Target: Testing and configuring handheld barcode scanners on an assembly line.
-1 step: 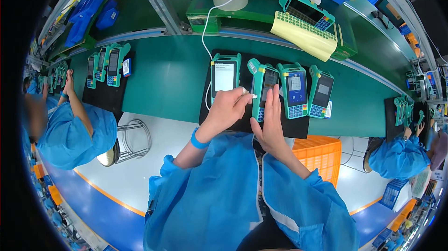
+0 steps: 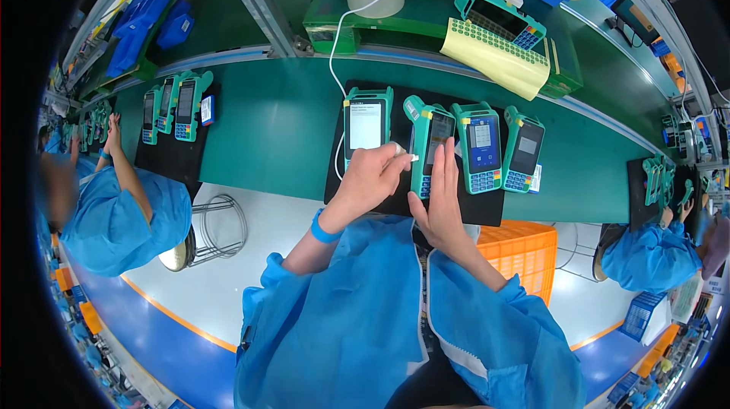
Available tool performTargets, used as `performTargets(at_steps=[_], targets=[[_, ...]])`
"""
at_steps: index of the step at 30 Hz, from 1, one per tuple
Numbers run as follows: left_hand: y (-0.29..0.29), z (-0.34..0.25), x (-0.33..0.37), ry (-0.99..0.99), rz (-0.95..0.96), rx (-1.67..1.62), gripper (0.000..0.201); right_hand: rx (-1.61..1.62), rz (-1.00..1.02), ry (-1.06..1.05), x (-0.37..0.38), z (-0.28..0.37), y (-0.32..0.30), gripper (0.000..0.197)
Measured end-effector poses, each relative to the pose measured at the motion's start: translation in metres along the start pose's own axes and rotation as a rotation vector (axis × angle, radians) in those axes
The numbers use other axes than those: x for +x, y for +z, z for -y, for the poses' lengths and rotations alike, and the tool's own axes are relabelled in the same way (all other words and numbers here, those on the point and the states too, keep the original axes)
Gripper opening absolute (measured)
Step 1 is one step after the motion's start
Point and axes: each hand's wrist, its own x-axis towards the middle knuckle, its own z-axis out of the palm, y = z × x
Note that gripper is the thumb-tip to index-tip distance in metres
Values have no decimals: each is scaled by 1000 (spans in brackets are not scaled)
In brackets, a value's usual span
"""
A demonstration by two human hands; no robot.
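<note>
My left hand (image 2: 370,178) pinches a small white cable plug (image 2: 413,157), its tip at the left side of a green-cased payment terminal (image 2: 439,129). Whether the tip sits in a socket I cannot tell. With fingers straight and together, my right hand (image 2: 441,207) lies along that terminal's right side, covering part of its screen and keys. To the left is another terminal (image 2: 365,124) with a lit white screen. On the right are a terminal (image 2: 481,139) with a blue screen and one (image 2: 525,147) with a grey screen. All four rest on a black mat (image 2: 403,202).
A white cable (image 2: 332,67) hangs from the shelf (image 2: 327,36) beside the mat. Above lie a yellow sticker sheet (image 2: 498,67) and another terminal (image 2: 496,17). An orange crate (image 2: 525,253) stands below the bench. Co-workers in blue sit left (image 2: 133,211) and right (image 2: 654,257).
</note>
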Motion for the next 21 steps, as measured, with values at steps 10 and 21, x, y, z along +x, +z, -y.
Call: performTargets(at_steps=[10,21], targets=[[19,-43,25,-72,116,41,26,-229,104,23,11,8,-55,103],[32,-75,42,-57,111,-19,26,-414,-426,-91,161,-107,-253,25]])
